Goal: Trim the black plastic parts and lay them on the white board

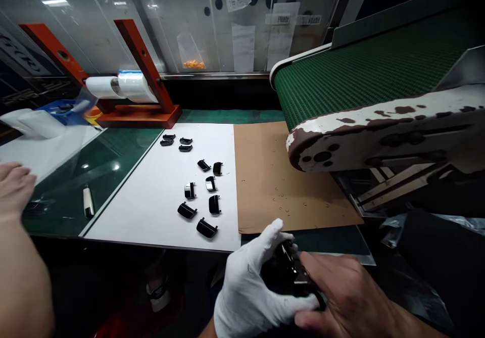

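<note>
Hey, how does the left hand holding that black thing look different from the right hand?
The left hand wears a white glove, but the right hand is bare. The left hand is on the left side of the shiny black part, the right hand on its right. Both hands touch that part.

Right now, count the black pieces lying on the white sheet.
11 black pieces: four, in pairs, at the far end of the white sheet; seven closer, toward the cardboard.

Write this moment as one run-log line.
Left hand: gloved, holding black part | Right hand: bare, touching it | White sheet: small black pieces | Right of sheet: cardboard, green conveyor
</note>
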